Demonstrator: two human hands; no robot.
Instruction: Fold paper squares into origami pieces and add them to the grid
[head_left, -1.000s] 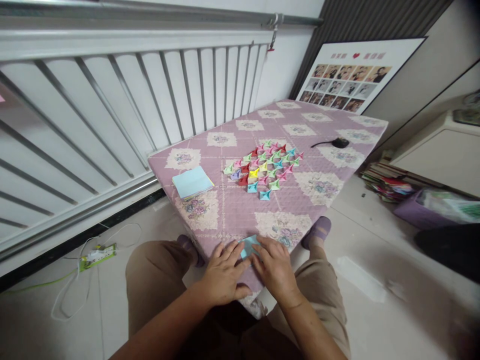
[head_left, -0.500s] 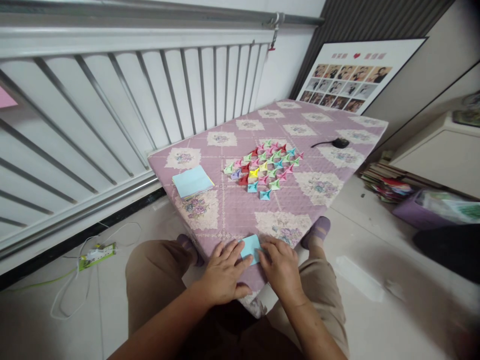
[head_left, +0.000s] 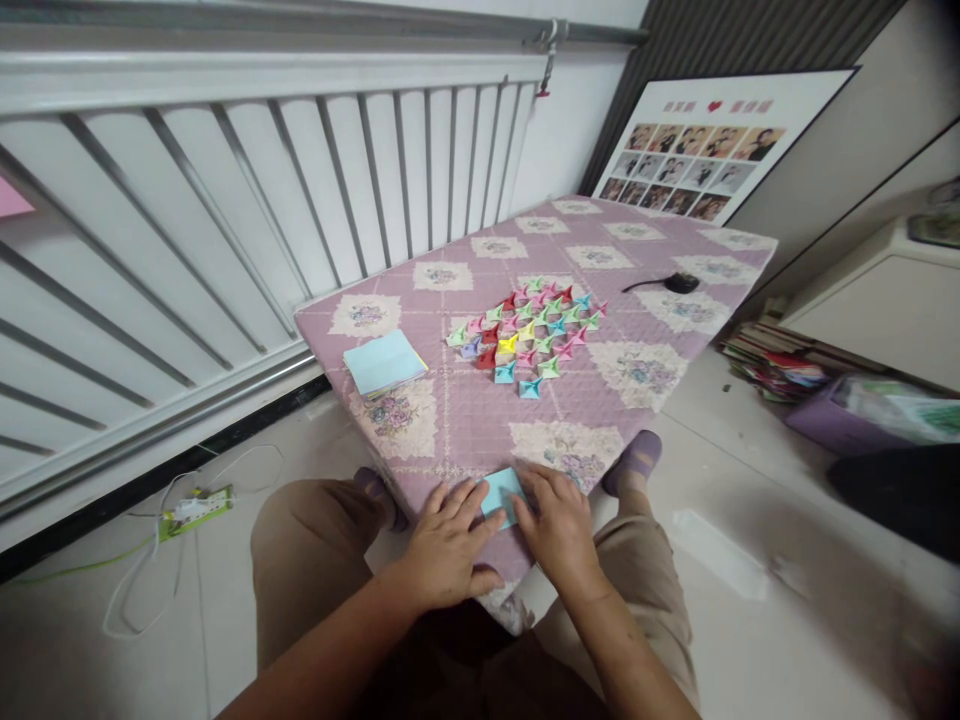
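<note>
A small blue paper (head_left: 501, 492) lies flat near the table's front corner. My left hand (head_left: 450, 545) rests on its left side with the fingers spread. On the paper's right side, my right hand (head_left: 556, 520) presses down, thumb on the paper and the other fingers at its edge. Farther back stand several folded paper pieces (head_left: 527, 330) in rows, red, pink, green, yellow and blue. To the left lies a stack of square paper sheets (head_left: 385, 362), a blue one on top.
A patterned cloth covers the table (head_left: 480, 420). A black object (head_left: 681, 283) with a thin handle lies at the back right. Behind the table are a white radiator (head_left: 390, 180) and a photo board (head_left: 697, 150). A power strip (head_left: 196, 510) is on the floor.
My right thumb has shifted slightly left, onto the blue paper. My left hand has stayed in place.
</note>
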